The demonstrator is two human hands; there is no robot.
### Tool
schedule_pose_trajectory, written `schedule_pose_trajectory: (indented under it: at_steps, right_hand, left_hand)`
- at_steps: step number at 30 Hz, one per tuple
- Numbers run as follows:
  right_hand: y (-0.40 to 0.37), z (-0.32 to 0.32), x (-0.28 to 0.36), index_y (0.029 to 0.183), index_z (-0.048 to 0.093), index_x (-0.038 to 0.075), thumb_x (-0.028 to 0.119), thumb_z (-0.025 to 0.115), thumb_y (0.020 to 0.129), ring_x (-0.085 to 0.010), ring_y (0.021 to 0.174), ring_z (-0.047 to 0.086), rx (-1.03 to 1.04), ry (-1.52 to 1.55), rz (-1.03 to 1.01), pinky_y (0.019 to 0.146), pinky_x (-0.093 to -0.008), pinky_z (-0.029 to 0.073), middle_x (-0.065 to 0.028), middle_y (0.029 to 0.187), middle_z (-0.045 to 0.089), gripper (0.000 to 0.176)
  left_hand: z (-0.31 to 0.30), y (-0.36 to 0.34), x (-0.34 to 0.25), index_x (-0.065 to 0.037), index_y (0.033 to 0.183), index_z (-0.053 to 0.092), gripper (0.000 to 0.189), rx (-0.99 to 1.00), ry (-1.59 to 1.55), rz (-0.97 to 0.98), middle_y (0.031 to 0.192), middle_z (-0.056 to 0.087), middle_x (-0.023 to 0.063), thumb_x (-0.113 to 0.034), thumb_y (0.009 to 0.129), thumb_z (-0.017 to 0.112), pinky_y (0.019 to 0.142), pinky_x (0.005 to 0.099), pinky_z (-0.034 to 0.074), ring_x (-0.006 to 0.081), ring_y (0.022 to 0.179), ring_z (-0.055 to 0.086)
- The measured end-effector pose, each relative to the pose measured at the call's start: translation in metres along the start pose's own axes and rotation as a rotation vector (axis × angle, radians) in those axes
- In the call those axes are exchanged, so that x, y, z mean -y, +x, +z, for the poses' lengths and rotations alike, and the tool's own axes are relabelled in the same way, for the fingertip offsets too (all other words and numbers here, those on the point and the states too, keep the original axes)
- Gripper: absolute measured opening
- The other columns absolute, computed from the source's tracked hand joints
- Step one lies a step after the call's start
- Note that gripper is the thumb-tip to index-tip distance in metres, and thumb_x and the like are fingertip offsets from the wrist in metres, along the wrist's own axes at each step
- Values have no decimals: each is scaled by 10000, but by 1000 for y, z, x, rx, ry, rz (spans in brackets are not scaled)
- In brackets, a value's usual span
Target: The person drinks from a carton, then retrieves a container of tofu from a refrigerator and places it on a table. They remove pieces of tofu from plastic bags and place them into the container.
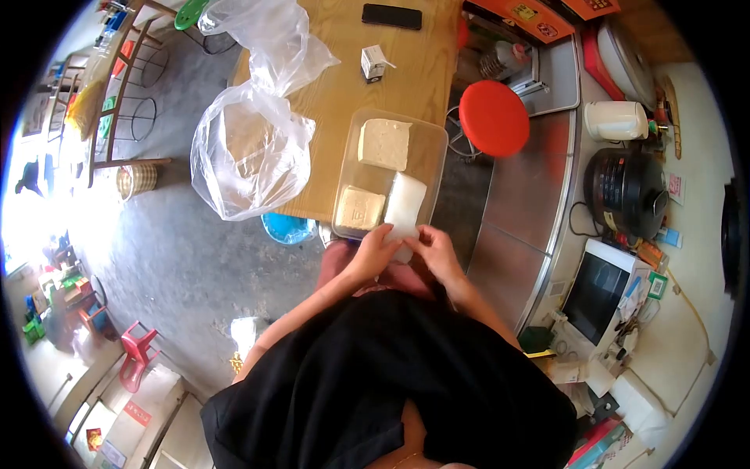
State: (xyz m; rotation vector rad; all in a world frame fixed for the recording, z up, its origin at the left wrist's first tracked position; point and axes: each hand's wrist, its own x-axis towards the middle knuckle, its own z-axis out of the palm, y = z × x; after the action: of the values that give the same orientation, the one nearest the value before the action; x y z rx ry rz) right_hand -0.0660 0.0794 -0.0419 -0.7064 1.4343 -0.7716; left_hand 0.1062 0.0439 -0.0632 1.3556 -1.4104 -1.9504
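Observation:
With both hands I hold the near end of a white, sheet-like strip [405, 201] that looks like soft paper or thin foam. My left hand [376, 252] pinches its left corner, and my right hand [433, 248] grips the right one. The strip's far part lies over a clear plastic tray [434, 150] at the table's near edge. Inside the tray, a large pale block [384, 144] with a pitted surface, like tofu, sits at the far end. A smaller beige block [361, 208] with a square imprint on top rests just beyond my left hand.
The wooden table [332, 102] carries a crumpled clear plastic bag [254, 148], a small white carton [374, 62] and a black phone [392, 16]. A red stool [494, 117] stands right of it. Farther right, a counter holds a black cooker [625, 191] and a microwave [598, 293].

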Motion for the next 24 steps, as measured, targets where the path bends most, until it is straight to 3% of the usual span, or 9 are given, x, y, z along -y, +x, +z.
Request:
schedule_pose_trajectory:
  at_steps: [1,2,4,6,7,9,13,18,24]
  right_hand:
    - [7,-4,3,1004,636,-23,144,693,863,-76,705,564,-36,-26,-15,633,-236,469,-26,808,651,226]
    - [15,-8,9,995,641,-23,146,695,861,-75,686,562,-72,-52,-29,621,-236,463,-21,780,651,222]
    - [31,-12,19,988,641,-25,151,718,838,-94,656,564,-126,-158,-56,612,-257,466,-42,731,644,244]
    - [45,-10,27,999,640,-26,144,744,800,-143,644,579,-249,-366,-178,613,-286,472,-96,718,639,282]
    - [48,-10,30,982,626,-18,118,761,762,-216,640,599,-281,-492,-282,622,-317,484,-134,706,625,292]
    - [51,-7,34,963,615,-12,105,762,753,-232,647,606,-319,-485,-326,625,-326,488,-135,706,624,281]
    - [50,-12,29,921,580,5,67,756,741,-255,668,633,-355,-450,-390,629,-345,496,-131,708,626,259]
    - [47,-15,23,888,603,1,76,737,761,-265,666,653,-329,-535,-302,621,-340,501,-132,732,660,199]
    - [47,-15,19,837,628,-8,82,714,783,-232,632,664,-275,-472,-225,601,-317,506,-131,715,678,136]
  left_hand:
    - [1,6,-5,83,1105,550,345,-59,69,8,1013,622,232,-143,858,637,825,366,483,297,963,612]
    - [0,13,-13,83,1105,550,345,-57,72,6,1013,622,232,-143,858,637,825,366,483,297,963,612]
    - [-3,28,-28,78,1113,555,363,-148,361,178,1015,614,268,-144,839,642,826,403,481,397,959,595]
    - [-4,40,-29,67,1101,552,353,-206,441,281,966,614,259,-96,806,658,792,425,483,416,899,589]
    - [-5,43,-28,61,1089,549,347,-211,441,219,934,615,246,-76,793,669,774,427,482,402,875,594]
    - [-7,49,-24,40,1062,535,354,-227,407,125,829,606,200,-29,756,698,710,418,480,359,785,601]
    - [-11,44,-21,27,1033,549,346,-223,383,77,778,597,169,-56,746,724,654,388,479,311,709,597]
    - [-11,46,-11,14,983,579,318,-330,345,147,772,600,136,-98,742,755,591,339,469,237,635,576]
    - [-7,49,-8,16,991,599,301,-384,341,224,797,604,147,-113,759,743,592,347,473,240,623,583]
